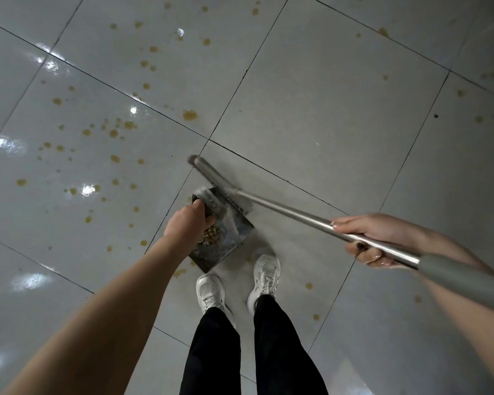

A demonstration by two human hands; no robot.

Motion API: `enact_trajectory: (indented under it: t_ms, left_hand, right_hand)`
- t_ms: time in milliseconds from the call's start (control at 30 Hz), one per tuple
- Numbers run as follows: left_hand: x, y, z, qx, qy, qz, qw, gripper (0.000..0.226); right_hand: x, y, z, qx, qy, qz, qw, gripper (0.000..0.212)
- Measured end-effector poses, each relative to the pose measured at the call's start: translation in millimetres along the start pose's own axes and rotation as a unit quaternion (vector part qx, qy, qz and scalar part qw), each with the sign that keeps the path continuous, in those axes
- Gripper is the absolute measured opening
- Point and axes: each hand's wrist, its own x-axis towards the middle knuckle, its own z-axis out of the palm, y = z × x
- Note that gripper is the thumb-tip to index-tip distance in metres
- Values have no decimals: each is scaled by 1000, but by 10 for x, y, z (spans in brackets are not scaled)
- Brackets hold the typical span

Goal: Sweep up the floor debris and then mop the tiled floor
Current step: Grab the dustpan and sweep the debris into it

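Gripping firm with the left hand (188, 226), fingers curled right round the dark handle of the dustpan (214, 256) and holding it low against the floor. Over to the right hand (374, 240): wrapped tight round the silver pole of the broom (283, 209), thumb along the top, fingers folded underneath (with a thicker grey sleeve on the pole just behind the fist). Down and across along that pole to the grey broom head (211, 178), blurred, lying over the dustpan's far edge, right beside the left knuckles. Inside the pan, a small heap of brownish debris (210, 235), tucked just under the left hand. Just behind the pan, a pair of white sneakers (210, 292) below black trousers (211, 352), the left shoe at the pan's near corner, the right shoe alongside it. Outward from there, glossy pale-grey floor tiles (325, 109) in every direction, big squares cut by thin dark grout lines (240, 81) running on the diagonal. Plenty of yellow-brown spots (190, 115) spattered across the tiles, thickest ahead and to the left, thinner off to the right, with a few close by the shoes. Bright patches of reflected light (87, 190) down the left side, gleaming off the shiny surface.
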Motion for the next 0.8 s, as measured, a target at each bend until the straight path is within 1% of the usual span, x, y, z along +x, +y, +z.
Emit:
enact_trajectory:
  t_ms: [67, 133, 200, 267, 367, 433, 467, 500, 533, 633, 700, 800]
  left_hand:
    - [2, -16, 4, 8, -1, 1, 1000, 33]
    - [6, -36, 5, 17, 2, 3, 1000, 34]
    - [7, -49, 11, 20, 5, 3, 1000, 33]
    - [-2, -50, 19, 26, 8, 4, 1000, 33]
    - [0, -51, 30, 22, 9, 1, 1000, 32]
    - [-4, -66, 35, 15, 8, -3, 1000, 30]
    - [-4, -76, 37, 11, 8, -5, 1000, 29]
    - [-11, -87, 41, 7, 7, -6, 1000, 29]
    - [-21, -93, 39, 5, 5, -6, 1000, 29]
    - [-57, -101, 36, 6, 6, -3, 1000, 31]
    - [-71, -104, 35, 8, 4, 0, 1000, 31]
    - [-79, -111, 22, 8, -6, -1, 1000, 31]
  right_hand:
    - [14, -29, -44, -35, 47, -15, 998, 18]
    - [102, -48, 39, -64, 93, -28, 993, 15]
    - [252, -38, 195, -58, 105, -31, 992, 13]
    - [382, 2, 357, -38, 70, -13, 997, 10]
    - [441, 65, 427, -9, -20, 31, 999, 5]
    - [378, 65, 347, 60, -73, 54, 994, 9]
    - [323, 50, 282, 102, -87, 56, 989, 9]
    - [259, 38, 214, 120, -86, 52, 988, 9]
    - [192, 27, 146, 110, -74, 43, 990, 8]
    - [4, -29, -26, 5, -10, 9, 1000, 12]
    - [-104, -89, -108, -22, 35, -12, 999, 16]
    - [-139, -119, -189, -59, 125, -50, 989, 22]
